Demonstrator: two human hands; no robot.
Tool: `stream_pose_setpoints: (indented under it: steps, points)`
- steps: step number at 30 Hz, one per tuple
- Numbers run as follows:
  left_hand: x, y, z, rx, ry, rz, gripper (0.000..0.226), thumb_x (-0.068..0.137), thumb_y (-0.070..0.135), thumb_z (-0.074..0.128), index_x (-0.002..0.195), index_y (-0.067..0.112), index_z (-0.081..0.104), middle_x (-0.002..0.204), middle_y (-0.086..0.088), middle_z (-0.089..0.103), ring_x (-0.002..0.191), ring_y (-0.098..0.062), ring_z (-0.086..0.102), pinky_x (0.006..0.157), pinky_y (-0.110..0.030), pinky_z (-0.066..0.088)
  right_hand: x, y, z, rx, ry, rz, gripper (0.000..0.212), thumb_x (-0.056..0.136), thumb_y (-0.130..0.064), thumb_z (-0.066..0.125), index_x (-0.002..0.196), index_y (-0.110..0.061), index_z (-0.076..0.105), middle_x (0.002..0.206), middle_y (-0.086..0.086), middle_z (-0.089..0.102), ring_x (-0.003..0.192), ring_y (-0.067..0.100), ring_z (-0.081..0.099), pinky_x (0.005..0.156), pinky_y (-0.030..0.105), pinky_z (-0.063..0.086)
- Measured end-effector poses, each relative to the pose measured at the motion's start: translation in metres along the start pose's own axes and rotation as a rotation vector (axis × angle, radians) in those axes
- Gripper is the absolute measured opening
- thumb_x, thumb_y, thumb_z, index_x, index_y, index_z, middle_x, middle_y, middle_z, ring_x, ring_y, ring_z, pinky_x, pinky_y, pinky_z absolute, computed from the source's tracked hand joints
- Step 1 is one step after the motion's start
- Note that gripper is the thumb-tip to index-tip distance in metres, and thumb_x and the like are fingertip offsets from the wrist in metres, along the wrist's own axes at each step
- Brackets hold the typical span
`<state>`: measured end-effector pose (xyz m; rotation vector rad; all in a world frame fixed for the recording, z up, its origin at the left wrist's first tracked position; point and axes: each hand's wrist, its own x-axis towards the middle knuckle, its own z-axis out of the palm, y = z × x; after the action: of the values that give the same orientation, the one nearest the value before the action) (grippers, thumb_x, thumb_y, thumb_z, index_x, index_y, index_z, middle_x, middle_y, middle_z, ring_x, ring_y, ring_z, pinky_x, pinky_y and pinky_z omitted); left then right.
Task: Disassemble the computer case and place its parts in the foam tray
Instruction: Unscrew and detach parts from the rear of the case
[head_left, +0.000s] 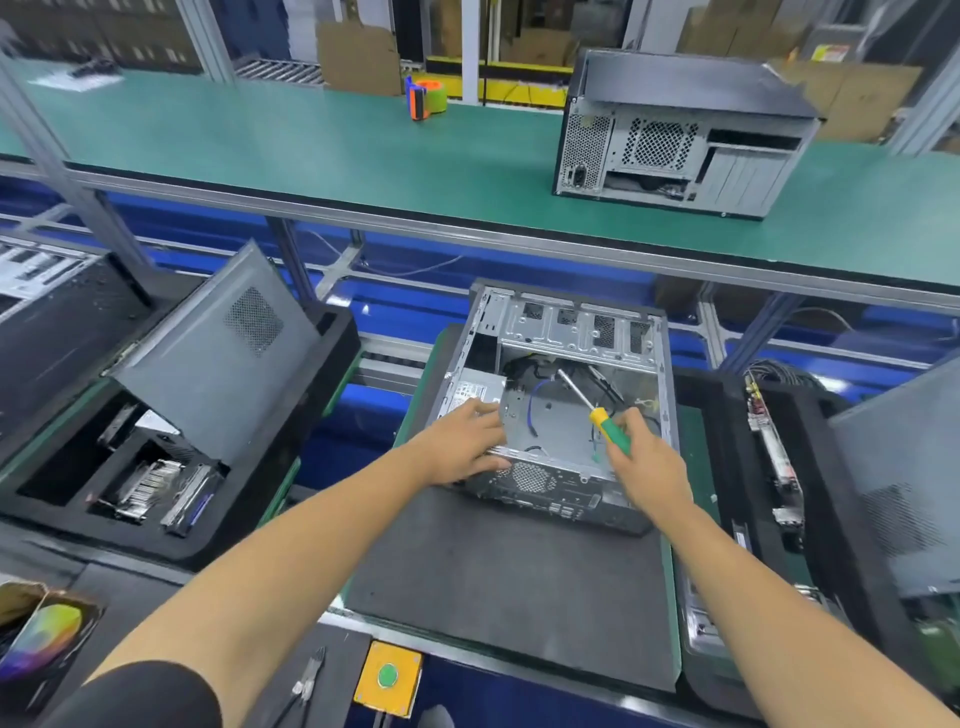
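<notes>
No legible text anywhere; label at top right (829, 53) and power supply sticker (464, 396) too blurred.

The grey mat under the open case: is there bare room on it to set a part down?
Yes: the grey mat is bare between the computer case and the near table edge. The left foam tray has an open pocket at its near-left; the right one looks crowded. Both hands fill the case.

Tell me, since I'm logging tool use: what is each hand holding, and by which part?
The right hand grips the screwdriver by its green-and-yellow handle. The left hand holds nothing, resting on the computer case.
</notes>
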<state>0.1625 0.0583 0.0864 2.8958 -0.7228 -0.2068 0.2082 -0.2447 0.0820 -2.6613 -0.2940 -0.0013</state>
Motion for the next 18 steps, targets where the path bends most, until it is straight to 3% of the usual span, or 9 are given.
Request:
stream_pose_setpoints:
  steps: [4, 7, 9, 12, 15, 18]
  points:
    - [0.006, 0.018, -0.007, -0.583, 0.157, -0.209, 0.039, 0.106, 0.047, 0.046, 0.123, 0.018, 0.066, 0.114, 0.004, 0.061, 0.124, -0.017, 0.040, 0.098, -0.030, 0.032, -0.006, -0.026, 0.012, 0.073, 0.043, -0.053, 0.021, 0.092, -0.022, 0.059, 0.108, -0.026, 0.046, 0.067, -0.003, 0.054, 0.057, 0.028, 0.053, 0.051, 0.036, 0.034]
    - [0.017, 0.039, -0.012, -0.910, 0.335, -0.264, 0.029, 0.107, 0.035, 0.053, 0.107, 0.013, 0.071, 0.095, 0.006, 0.069, 0.097, -0.010, 0.060, 0.086, -0.030, 0.043, -0.012, -0.064, 0.021, 0.050, 0.015, -0.164, 0.024, 0.091, -0.025, 0.060, 0.111, -0.026, 0.047, 0.068, -0.007, 0.055, 0.058, 0.027, 0.054, 0.052, 0.036, 0.037]
    - [0.019, 0.050, -0.010, -1.096, 0.416, -0.328, 0.027, 0.106, 0.034, 0.055, 0.103, 0.010, 0.068, 0.097, 0.000, 0.075, 0.096, -0.009, 0.068, 0.092, -0.032, 0.052, -0.012, -0.084, 0.027, 0.013, 0.021, -0.205, 0.025, 0.092, -0.027, 0.058, 0.113, -0.023, 0.046, 0.072, -0.003, 0.058, 0.063, 0.032, 0.058, 0.056, 0.039, 0.043]
    - [0.016, 0.049, -0.007, -1.246, 0.548, -0.387, 0.026, 0.108, 0.028, 0.051, 0.106, 0.004, 0.061, 0.100, -0.003, 0.076, 0.101, -0.014, 0.072, 0.099, -0.035, 0.054, -0.010, -0.099, 0.032, 0.085, 0.037, -0.294, 0.034, 0.088, -0.030, 0.057, 0.118, -0.024, 0.042, 0.068, -0.015, 0.046, 0.064, 0.025, 0.047, 0.063, 0.035, 0.030]
    - [0.003, 0.036, -0.013, -1.317, 0.700, -0.442, 0.025, 0.110, 0.026, 0.045, 0.111, 0.001, 0.051, 0.095, 0.004, 0.075, 0.102, -0.016, 0.072, 0.093, -0.030, 0.055, -0.005, -0.105, 0.037, 0.307, -0.072, -0.283, 0.043, 0.082, -0.043, 0.053, 0.122, -0.034, 0.039, 0.096, -0.014, 0.062, 0.081, 0.017, 0.056, 0.069, 0.034, 0.036]
    - [-0.016, 0.024, -0.007, -1.441, 0.843, -0.545, 0.015, 0.106, 0.018, 0.038, 0.105, 0.010, 0.050, 0.077, 0.000, 0.064, 0.071, -0.019, 0.065, 0.070, -0.036, 0.057, 0.007, -0.109, 0.047, 0.360, -0.128, -0.265, 0.047, 0.085, -0.046, 0.045, 0.129, -0.030, 0.042, 0.123, -0.006, 0.049, 0.102, 0.016, 0.058, 0.079, 0.037, 0.045]
